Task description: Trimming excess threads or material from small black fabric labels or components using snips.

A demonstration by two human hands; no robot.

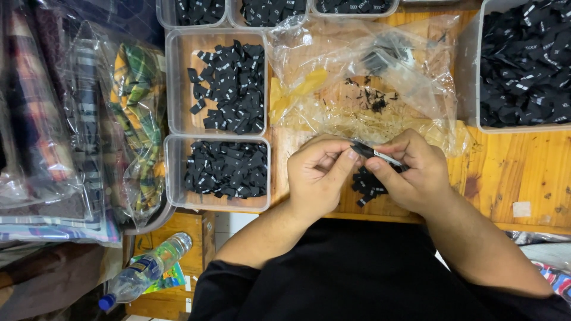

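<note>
Both hands up over the wooden surface (517, 172), meeting in the middle. Left hand (318, 172) curled, thumb and forefinger pinched onto the near end of a small black label (370, 152). Right hand (416, 172) closed round the other end of that same label, fingers tucked under, a thin white edge showing along it. Held just above a little heap of black labels (366, 183) lying under and between the hands. Beyond the hands, a crumpled clear bag (369, 77) with black scraps on it. Off to the left, two clear trays, the nearer tray (172, 172) packed with labels, the farther tray (178, 83) looser. Out to the right, a bigger bin (483, 59) heaped with the same. Far left, bagged plaid cloth (137, 101); down by the left elbow, a water bottle (146, 272) lying below the surface edge.

Best handling, judging by the grip: fingertips only, light pressure, ends kept level so the label stays flat and square. Worth keeping it low over the heap, so nothing dropped strays far. Cannot tell whether the label is folded or single.
</note>
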